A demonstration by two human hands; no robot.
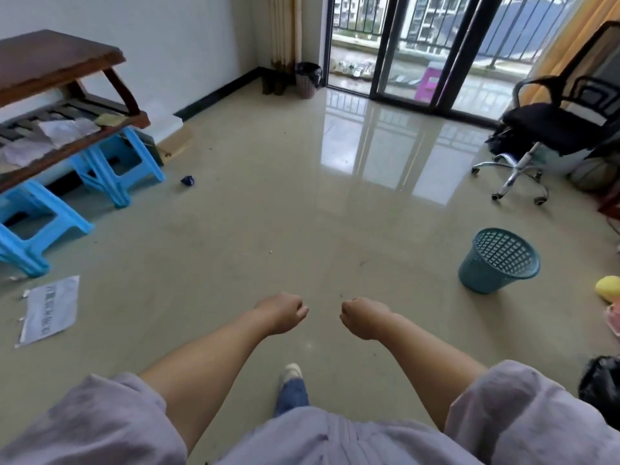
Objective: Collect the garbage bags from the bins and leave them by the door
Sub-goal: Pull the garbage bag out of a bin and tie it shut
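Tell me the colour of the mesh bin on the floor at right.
Teal blue-green, a lattice-walled bin with no bag visible inside; the head view shows it clearly.

black bag point(602, 385): cut off by the right edge, only part shows.
far bin point(307, 78): small and blurry, its inside cannot be seen.
yellow thing point(609, 288): cut off at the right edge, too little to tell.
paper point(50, 310): its writing is too blurry to read.
blue stool point(30, 226): cut off by the left edge.
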